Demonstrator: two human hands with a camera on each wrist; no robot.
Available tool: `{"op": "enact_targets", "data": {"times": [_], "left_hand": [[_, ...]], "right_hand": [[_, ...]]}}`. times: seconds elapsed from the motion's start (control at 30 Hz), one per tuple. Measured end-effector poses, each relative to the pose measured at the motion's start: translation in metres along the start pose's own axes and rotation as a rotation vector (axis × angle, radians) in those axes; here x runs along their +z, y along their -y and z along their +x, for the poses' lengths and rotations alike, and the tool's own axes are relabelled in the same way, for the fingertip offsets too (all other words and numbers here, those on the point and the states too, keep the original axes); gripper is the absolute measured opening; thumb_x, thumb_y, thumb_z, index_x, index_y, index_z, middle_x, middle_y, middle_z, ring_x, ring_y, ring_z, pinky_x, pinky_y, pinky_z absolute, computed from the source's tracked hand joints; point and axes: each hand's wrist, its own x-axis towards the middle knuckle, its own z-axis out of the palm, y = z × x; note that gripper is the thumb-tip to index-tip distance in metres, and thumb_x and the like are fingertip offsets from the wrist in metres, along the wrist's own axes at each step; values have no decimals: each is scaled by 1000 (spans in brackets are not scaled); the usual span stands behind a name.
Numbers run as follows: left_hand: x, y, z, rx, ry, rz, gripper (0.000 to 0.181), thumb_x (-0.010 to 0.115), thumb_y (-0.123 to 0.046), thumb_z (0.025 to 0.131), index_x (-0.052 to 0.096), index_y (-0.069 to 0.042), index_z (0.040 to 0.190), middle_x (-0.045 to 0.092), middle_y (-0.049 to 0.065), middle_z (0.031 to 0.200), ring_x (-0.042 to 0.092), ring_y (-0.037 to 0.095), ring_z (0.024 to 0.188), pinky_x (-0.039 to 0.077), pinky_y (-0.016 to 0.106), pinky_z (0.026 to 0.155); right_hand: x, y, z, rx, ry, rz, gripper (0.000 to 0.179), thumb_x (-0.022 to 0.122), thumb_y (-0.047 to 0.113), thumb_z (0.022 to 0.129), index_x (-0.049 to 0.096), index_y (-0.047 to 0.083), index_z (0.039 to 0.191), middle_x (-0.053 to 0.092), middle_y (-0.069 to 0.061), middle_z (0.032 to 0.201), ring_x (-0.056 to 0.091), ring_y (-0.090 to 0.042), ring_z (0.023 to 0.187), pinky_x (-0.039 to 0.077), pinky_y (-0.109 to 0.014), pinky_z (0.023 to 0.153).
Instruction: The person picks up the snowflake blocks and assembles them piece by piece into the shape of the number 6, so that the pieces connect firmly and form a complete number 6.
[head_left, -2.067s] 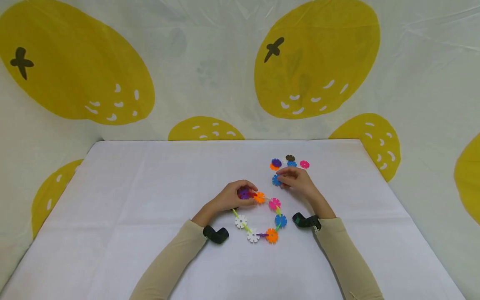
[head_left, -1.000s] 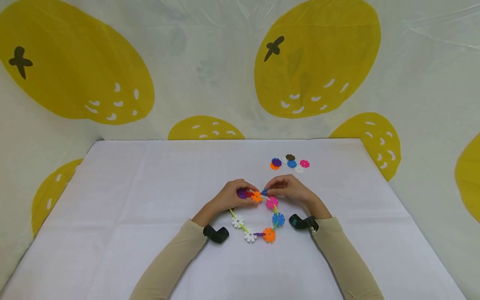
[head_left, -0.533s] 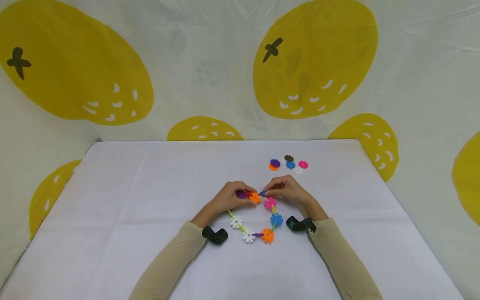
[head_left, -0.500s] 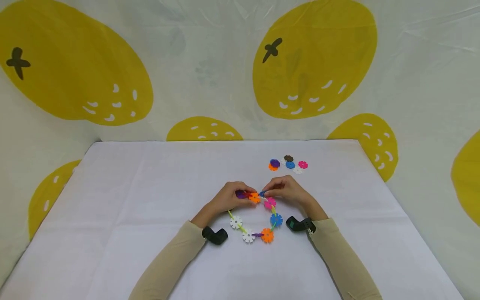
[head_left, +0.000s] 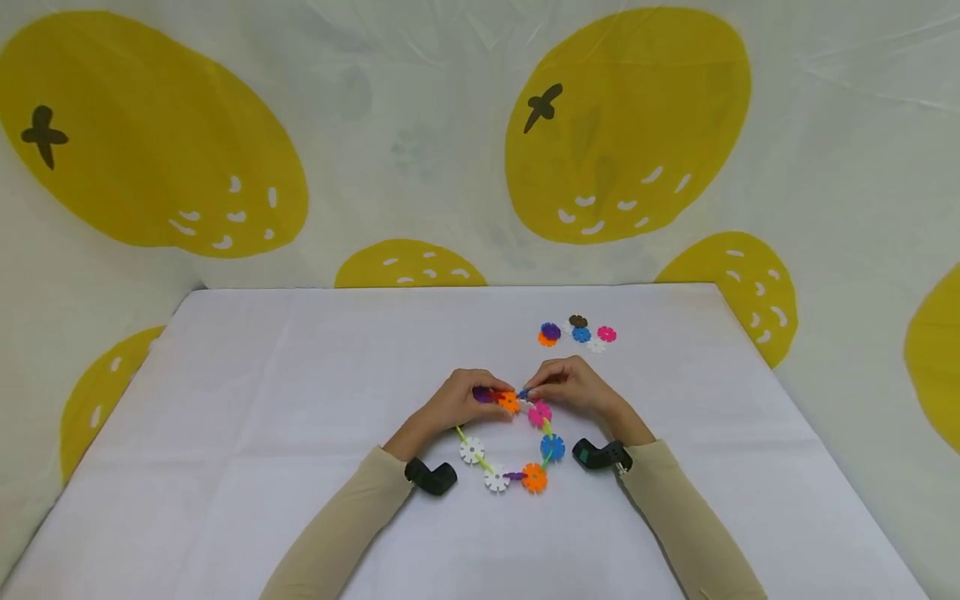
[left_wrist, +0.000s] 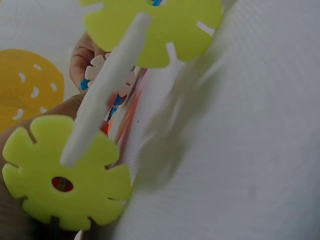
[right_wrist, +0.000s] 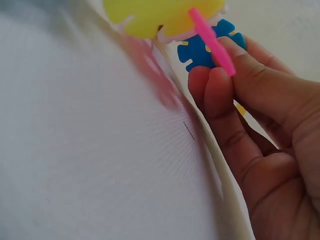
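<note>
Slotted plastic snowflake discs form a chain in a loop on the table, among them a pink disc [head_left: 540, 414], a white disc [head_left: 497, 477] and an orange disc [head_left: 535, 477]. At the loop's far side my left hand [head_left: 452, 402] grips the chain by another orange disc [head_left: 509, 402], with a red and a purple disc [head_left: 482, 395] partly behind its fingers. My right hand [head_left: 579, 388] pinches a blue disc [right_wrist: 200, 52] between thumb and fingers, edge-on right at that orange disc. In the left wrist view a yellow-green disc [left_wrist: 67, 172] of the chain fills the foreground.
Beyond the right hand lie several loose discs, including a brown disc [head_left: 577, 321], a pink disc [head_left: 607, 333] and a purple disc [head_left: 551, 331] over an orange one. A white cloth [head_left: 337, 350] covers the table, and a patterned sheet [head_left: 420, 167] hangs behind it.
My right hand has carried the blue disc leftward from near the loose discs to the orange disc at my left fingertips. Over the last second both hands have stayed almost in place.
</note>
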Motion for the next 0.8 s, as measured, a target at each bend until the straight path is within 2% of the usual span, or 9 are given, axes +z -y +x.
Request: {"op": "enact_targets", "data": {"times": [0.13,0.33,0.43,0.63,0.8], "left_hand": [[-1,-1,-2,-6,-1,-13,34,82,-21,80,74,-8,110,73,1,100,60,8,85,49,23,77],[-2,-3,-4,-94,4,2,35,81,-25,81,72,-10,112,71,0,104,59,9,89,49,24,82],[-1,-3,-3,-110,-2,28,37,81,-26,82,71,-13,115,69,-2,104,57,9,88,48,24,81],[-1,-3,-1,-111,-12,86,37,81,-26,82,71,-15,116,68,-3,102,56,10,88,48,25,80],[-1,-7,1,-188,-24,116,37,79,-30,83,70,-16,116,67,-3,109,55,12,93,48,29,87]], "right_hand": [[2,0,2,19,7,-7,11,69,-10,84,71,-12,94,68,-20,86,62,-13,79,51,-20,74],[3,2,4,99,-9,-18,13,71,-2,85,74,-3,98,70,-15,91,64,-16,84,53,-23,78],[3,5,3,157,-33,-35,16,71,-1,86,73,-2,102,70,-14,95,65,-15,87,53,-23,80],[-4,10,-1,281,-114,-99,21,71,1,87,71,-1,108,70,-16,105,65,-13,91,51,-19,83],[-12,11,-3,346,-221,-122,19,69,7,91,71,0,108,70,-15,103,65,-16,85,52,-19,78]]}}
